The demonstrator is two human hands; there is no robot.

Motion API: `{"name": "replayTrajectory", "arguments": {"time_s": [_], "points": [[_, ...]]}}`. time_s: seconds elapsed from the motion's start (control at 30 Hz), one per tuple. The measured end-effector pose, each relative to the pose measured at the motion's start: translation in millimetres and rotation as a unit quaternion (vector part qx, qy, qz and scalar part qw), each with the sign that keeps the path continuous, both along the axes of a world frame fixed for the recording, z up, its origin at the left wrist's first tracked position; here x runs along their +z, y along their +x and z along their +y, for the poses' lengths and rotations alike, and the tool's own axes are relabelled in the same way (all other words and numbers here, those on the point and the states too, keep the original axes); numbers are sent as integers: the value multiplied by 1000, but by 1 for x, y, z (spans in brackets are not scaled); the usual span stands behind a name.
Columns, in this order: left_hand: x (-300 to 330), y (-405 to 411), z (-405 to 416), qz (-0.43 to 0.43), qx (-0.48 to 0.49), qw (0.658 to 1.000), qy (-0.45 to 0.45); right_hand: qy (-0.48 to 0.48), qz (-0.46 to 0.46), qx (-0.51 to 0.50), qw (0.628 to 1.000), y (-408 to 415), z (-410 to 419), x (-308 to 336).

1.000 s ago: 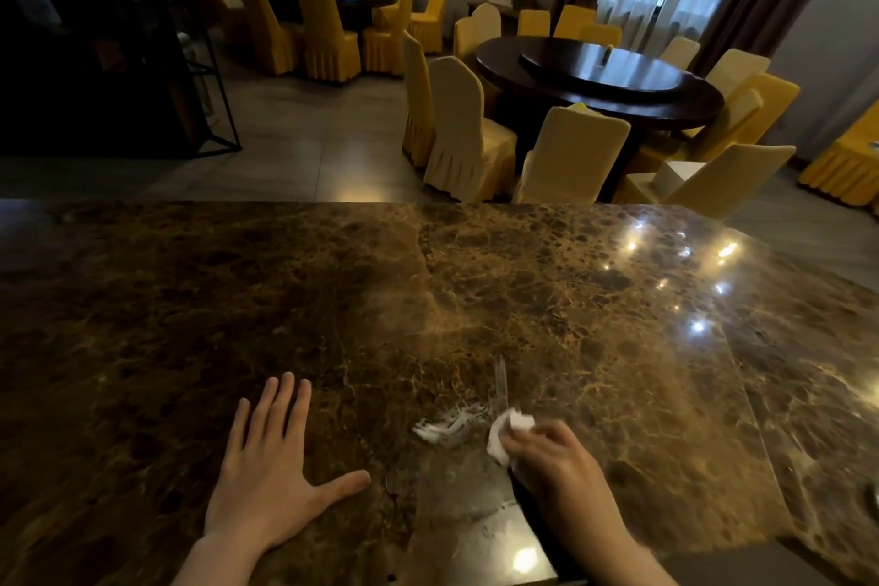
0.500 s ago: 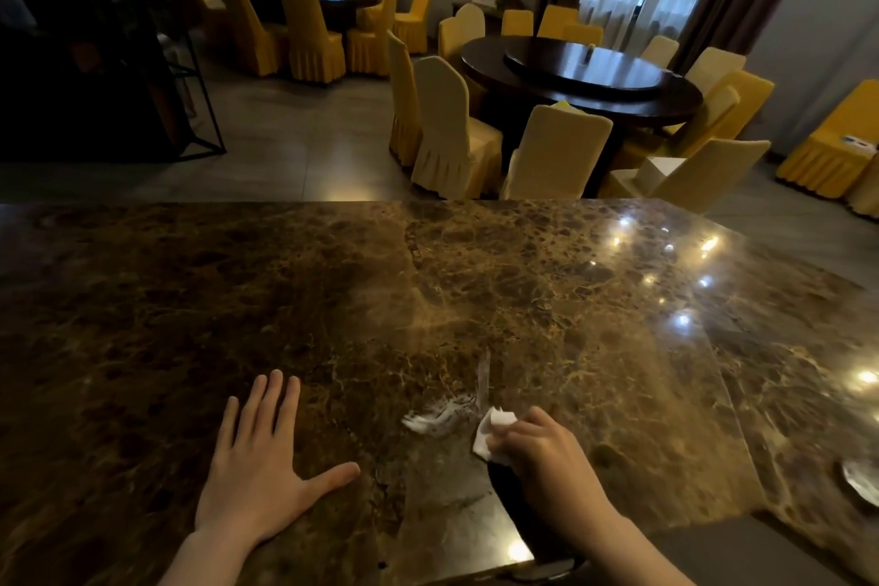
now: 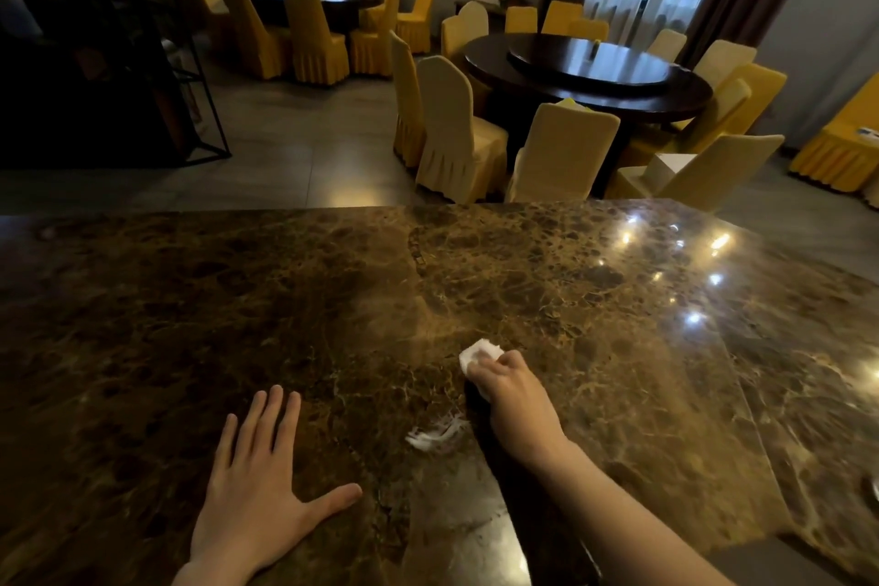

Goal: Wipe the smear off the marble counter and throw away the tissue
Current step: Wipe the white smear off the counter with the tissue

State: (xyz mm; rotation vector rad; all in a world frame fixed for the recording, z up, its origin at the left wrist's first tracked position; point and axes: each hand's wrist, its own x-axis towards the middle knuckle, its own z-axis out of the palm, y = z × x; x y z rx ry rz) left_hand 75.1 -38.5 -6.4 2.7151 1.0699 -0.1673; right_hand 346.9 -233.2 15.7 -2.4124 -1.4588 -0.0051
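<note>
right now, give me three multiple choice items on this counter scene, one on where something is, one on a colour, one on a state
1. Where is the white smear relative to the right hand?
A. nearer the person and to its left
B. beyond it, toward the chairs
C. under the left hand

2. What colour is the tissue?
A. yellow
B. white
C. black

3. How is the left hand placed?
A. clenched in a fist
B. holding a cup
C. flat on the marble counter, fingers spread

Answers: 1 A, the smear lies just left of the right wrist, on the near side; 2 B, white tissue pokes out past the fingertips; 3 C, the palm lies down with all fingers splayed and nothing in it.
</note>
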Motion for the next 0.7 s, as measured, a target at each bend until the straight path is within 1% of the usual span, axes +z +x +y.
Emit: {"name": "replayTrajectory", "arguments": {"time_s": [0.07, 0.13, 0.17, 0.2, 0.3, 0.33, 0.37, 0.47, 0.5, 0.53, 0.57, 0.6, 0.67, 0.7], "points": [[1, 0, 0, 9, -1, 1000, 0, 7, 5, 77, 997, -7, -17, -4], [2, 1, 0, 15, -1, 1000, 4, 12, 9, 112, 994, 1, -33, -1], [3, 1, -1, 16, -1, 1000, 3, 20, 7, 97, 995, 10, -37, 2], [3, 2, -2, 14, -1, 1000, 2, 30, 5, 58, 998, 19, -38, 5], [5, 4, -1, 11, -1, 1000, -5, 41, 2, -113, 993, 28, -20, 9], [5, 4, -1, 13, 0, 1000, -4, 47, 6, -128, 991, 19, -11, 8], [5, 4, 0, 13, 1, 1000, -3, 52, 13, -109, 993, 7, -4, 4], [5, 3, -1, 10, 4, 1000, -2, 32, 25, 49, 998, -22, -12, -8], [5, 3, -2, 7, 4, 1000, -2, 29, 27, 79, 996, -20, -19, -7], [5, 2, -2, 6, 5, 1000, -1, 25, 24, 82, 996, -12, -23, -4], [5, 2, -3, 6, 6, 1000, -2, 24, 17, 52, 998, -1, -24, 0], [6, 1, -3, 5, 4, 1000, -4, 27, 14, -7, 1000, 10, -21, 2], [6, 2, -3, 1, 5, 1000, -3, 29, 4, -134, 990, 16, -10, 9], [6, 1, -3, 2, 5, 1000, 0, 34, 0, -156, 987, 8, -3, 11]]}}
